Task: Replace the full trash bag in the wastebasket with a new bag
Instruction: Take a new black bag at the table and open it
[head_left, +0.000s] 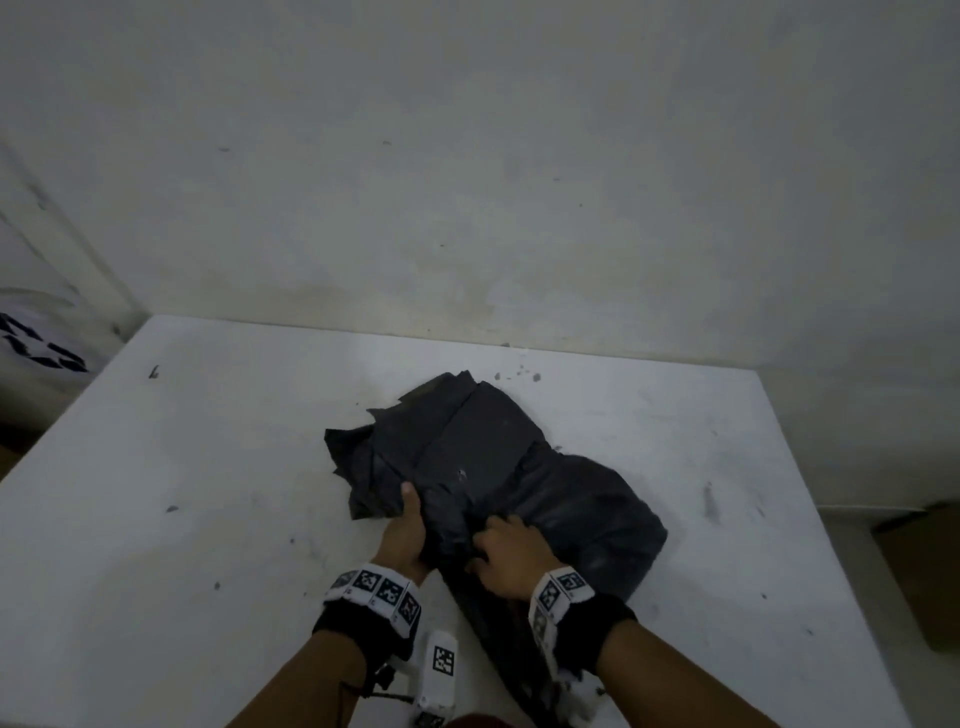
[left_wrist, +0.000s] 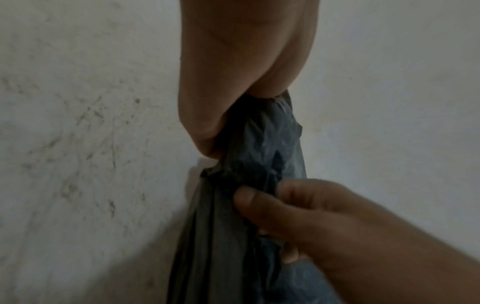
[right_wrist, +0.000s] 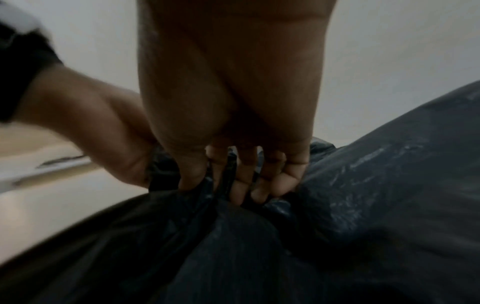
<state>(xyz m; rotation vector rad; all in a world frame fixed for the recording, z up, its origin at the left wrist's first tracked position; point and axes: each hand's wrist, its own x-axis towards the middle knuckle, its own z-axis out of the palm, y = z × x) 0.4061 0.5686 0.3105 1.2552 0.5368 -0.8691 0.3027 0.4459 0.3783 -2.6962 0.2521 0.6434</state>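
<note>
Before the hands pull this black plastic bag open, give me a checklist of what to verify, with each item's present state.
1. Left hand grips the black plastic trash bag: ok.
2. Right hand pinches the bag's gathered plastic: ok.
3. Bag rests on the white scuffed table: ok.
4. Bag unfolded: not ok, its far part lies in flat folds.
5. Bag mouth located: cannot tell.
6. Wastebasket within reach: cannot tell, none in view.
</note>
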